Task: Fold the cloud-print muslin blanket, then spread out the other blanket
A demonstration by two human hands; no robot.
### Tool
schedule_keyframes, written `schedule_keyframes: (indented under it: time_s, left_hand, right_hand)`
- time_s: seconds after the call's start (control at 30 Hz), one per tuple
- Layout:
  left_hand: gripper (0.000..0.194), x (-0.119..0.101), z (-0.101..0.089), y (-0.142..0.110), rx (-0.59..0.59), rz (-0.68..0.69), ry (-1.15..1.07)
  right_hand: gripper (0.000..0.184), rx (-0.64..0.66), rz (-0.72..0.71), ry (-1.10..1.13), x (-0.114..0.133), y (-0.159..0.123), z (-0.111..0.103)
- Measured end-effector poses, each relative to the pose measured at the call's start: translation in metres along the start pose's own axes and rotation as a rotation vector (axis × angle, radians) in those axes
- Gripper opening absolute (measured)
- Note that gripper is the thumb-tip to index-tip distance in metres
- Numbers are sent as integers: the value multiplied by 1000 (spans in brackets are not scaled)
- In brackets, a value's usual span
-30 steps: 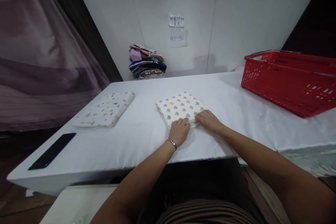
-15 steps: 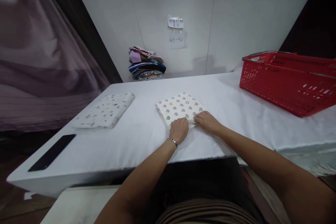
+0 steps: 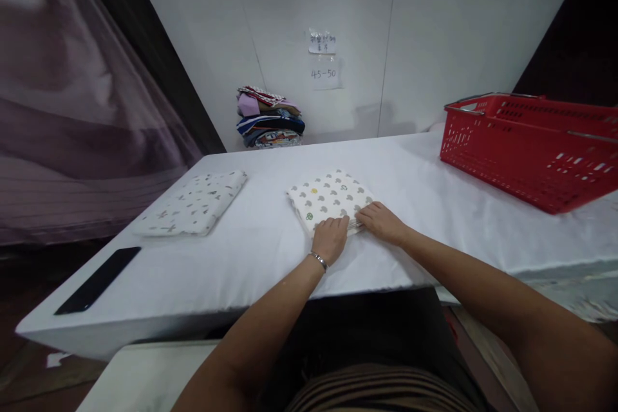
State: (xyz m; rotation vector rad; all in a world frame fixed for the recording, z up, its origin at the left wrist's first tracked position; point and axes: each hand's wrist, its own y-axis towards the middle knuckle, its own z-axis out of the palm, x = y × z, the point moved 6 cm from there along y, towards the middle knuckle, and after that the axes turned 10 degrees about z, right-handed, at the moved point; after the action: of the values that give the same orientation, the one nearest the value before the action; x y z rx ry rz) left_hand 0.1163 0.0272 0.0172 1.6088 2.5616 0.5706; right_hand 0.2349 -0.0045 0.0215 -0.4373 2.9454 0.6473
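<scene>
Left hand [image 3: 330,241] and right hand [image 3: 382,223], fingers close together, touched the near edge of a folded mushroom-print cloth [image 3: 331,194] on a white-covered table [image 3: 261,206]; whether either gripped it could not be told; folding appeared well advanced, though layers showed unevenly between the hands; a second printed cloth [image 3: 193,204] lay folded at left; a red plastic shopping basket [image 3: 512,158] stood at right, its contents hidden.

The red perforated plastic basket [image 3: 521,148] was cut off at the right edge; small characters on the upper white paper sign [image 3: 322,43] were blurred.
</scene>
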Motion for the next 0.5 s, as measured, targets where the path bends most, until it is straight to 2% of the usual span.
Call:
schedule_keyframes:
  time_s: [0.07, 0.13, 0.23, 0.37, 0.5]
  left_hand:
    - [25, 0, -2, 1, 0, 18, 7]
    - [20, 3, -4, 1, -9, 29, 13]
    - [19, 7, -7, 1, -63, 49, 30]
    - [17, -1, -1, -5, -83, 150, 55]
    - [15, -8, 1, -10, -78, 168, 68]
  right_hand:
    - [18, -10, -16, -15, 0, 1, -1]
    - [19, -39, -20, -28, -1, 3, -4]
    - [20, -93, 1, -38, -3, 5, -5]
    - [19, -89, -30, -22, 1, 0, -1]
    - [18, -72, -31, -16, 2, -3, 2]
